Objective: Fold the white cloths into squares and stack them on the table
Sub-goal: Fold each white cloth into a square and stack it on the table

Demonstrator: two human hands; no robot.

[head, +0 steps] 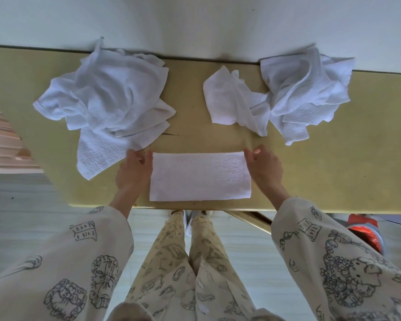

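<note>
white cloth folded to a long rectangle at the counter's near edge

my left hand (pixel 133 172) and right hand (pixel 265 169) pinch the folded cloth's (pixel 200 176) far corners on the yellow counter (pixel 333 158); crumpled cloths (pixel 107 100) lie behind.

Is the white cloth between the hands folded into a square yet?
Not yet. The cloth lies flat as a long rectangle, wider than deep. The left hand and right hand sit at its short ends.

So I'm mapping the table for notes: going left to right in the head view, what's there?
Left crumpled pile → left hand → folded cloth → right hand → right crumpled pile.
</note>
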